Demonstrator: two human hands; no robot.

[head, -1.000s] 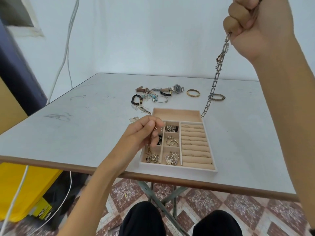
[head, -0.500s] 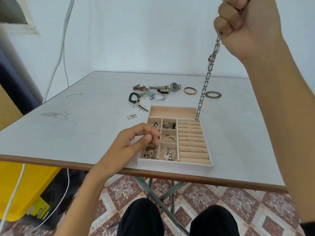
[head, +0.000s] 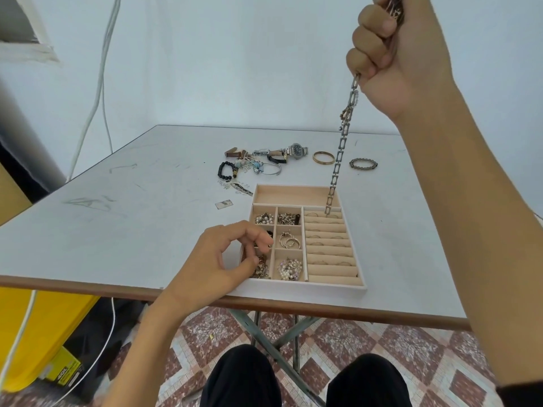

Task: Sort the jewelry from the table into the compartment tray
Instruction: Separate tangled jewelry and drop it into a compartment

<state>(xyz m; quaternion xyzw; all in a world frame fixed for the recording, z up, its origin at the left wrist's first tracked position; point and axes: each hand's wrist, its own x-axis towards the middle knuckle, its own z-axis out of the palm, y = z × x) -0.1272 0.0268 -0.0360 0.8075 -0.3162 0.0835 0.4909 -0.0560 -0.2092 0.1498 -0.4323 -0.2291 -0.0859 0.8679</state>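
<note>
link chain (head: 340,148) hangs plumb from the right hand (head: 393,54), long axis vertical, top end bunched inside the clenched fist. Free tip sits straight below the grip, over the tray (head: 335,286) at the seam between the long rear compartment (head: 293,195) and the ring rolls (head: 329,251); contact unclear. Likely a straight lowering move, right hand only. Left hand (head: 217,265) curls over the near-left compartment; can't tell if it pinches anything.

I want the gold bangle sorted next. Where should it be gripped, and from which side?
Pinch the gold bangle across its near rim from above, one finger inside the ring, thumb outside. It lies flat on the table, apart from the watch on its left, so probably only the thin rim offers a hold.
</note>
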